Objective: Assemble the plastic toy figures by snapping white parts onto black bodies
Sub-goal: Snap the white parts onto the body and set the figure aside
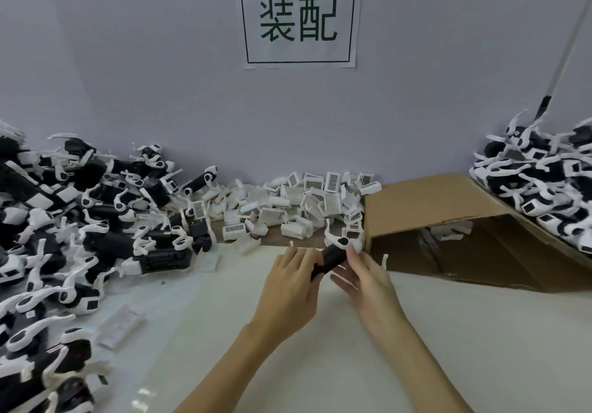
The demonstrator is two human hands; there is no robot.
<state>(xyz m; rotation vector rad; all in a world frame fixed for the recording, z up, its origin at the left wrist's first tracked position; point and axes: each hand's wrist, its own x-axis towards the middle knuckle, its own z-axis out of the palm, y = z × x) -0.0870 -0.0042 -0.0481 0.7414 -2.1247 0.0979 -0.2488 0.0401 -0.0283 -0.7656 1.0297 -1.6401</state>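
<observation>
From the head view, you hold one black body point(333, 259) between both hands, above the table point(416, 332). Its long axis runs from low-left to high-right. Your left hand point(290, 287) curls around the lower end; your right hand point(365, 276) grips the upper end, where a white part point(341, 239) already sits. Both hands are equally near. The loose white pieces point(298, 207) lie just behind, the cardboard box point(448, 220) stands to the right, and the piles point(80, 220) are well apart on the left.

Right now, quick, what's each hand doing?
Left hand: gripping the black body at its near end.
Right hand: holding the same black body at its far end.
</observation>
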